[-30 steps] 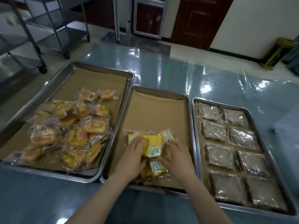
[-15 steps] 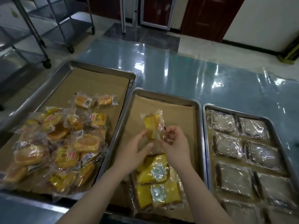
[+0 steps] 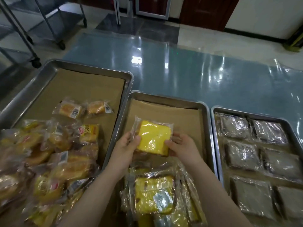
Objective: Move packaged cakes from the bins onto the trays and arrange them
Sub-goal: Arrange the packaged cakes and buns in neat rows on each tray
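A square yellow packaged cake (image 3: 153,138) is held flat above the middle tray (image 3: 205,128), which is lined with brown paper. My left hand (image 3: 124,148) grips its left edge and my right hand (image 3: 182,148) grips its right edge. Below them, at the tray's near end, lie a few more yellow cakes (image 3: 154,195) in clear wrap. The left tray (image 3: 49,69) holds a loose heap of several wrapped golden buns (image 3: 54,158). The right tray (image 3: 218,145) carries several dark wrapped cakes (image 3: 242,154) laid in two neat columns.
The trays sit side by side on a glossy blue table (image 3: 180,68). Metal wheeled racks (image 3: 36,30) stand on the floor at the far left. A dark door (image 3: 206,12) and a white wall close off the back.
Both hands lifted one yellow cake off the pile and turned it flat, broad face up. The camera moved nearer and tilted down over the trays.
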The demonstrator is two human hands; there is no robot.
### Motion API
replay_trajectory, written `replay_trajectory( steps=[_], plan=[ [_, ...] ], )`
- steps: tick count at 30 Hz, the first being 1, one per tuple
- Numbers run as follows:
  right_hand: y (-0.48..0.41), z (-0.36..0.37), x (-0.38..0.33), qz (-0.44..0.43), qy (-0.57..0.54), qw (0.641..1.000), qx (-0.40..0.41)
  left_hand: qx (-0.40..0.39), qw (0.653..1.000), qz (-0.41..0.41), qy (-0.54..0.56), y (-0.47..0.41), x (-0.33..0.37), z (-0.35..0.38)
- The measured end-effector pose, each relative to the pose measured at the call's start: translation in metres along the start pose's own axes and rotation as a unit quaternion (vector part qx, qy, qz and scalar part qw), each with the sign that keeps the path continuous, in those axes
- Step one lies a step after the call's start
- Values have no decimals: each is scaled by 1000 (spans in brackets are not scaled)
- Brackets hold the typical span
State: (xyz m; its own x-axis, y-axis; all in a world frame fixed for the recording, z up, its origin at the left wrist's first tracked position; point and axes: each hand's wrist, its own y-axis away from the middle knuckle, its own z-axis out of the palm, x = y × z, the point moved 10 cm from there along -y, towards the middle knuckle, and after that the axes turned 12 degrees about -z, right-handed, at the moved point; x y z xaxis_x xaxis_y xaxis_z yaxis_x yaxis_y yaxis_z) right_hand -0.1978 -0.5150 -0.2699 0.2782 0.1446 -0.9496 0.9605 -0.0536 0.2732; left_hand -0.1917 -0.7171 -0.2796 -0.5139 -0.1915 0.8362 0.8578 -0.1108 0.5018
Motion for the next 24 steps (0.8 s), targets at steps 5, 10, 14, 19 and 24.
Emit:
replay_trajectory(
  steps=[5, 10, 14, 19, 24],
  plan=[
    [-51, -13, 8, 5, 25, 995, 94, 68, 930, 111, -343, -20, 42, 9],
    [-101, 7, 7, -7, 50, 992, 112, 74, 793, 165, -582, -46, 45, 22],
    [-122, 10, 0, -30, 113, 983, 140, 57, 695, 108, -708, -76, 18, 24],
    [-115, -10, -22, -70, 215, 963, 151, 69, 670, 105, -732, -95, 19, 27],
    [-60, -8, -40, -90, 243, 966, -16, 44, 731, 139, -666, -73, 25, 28]
  ],
)
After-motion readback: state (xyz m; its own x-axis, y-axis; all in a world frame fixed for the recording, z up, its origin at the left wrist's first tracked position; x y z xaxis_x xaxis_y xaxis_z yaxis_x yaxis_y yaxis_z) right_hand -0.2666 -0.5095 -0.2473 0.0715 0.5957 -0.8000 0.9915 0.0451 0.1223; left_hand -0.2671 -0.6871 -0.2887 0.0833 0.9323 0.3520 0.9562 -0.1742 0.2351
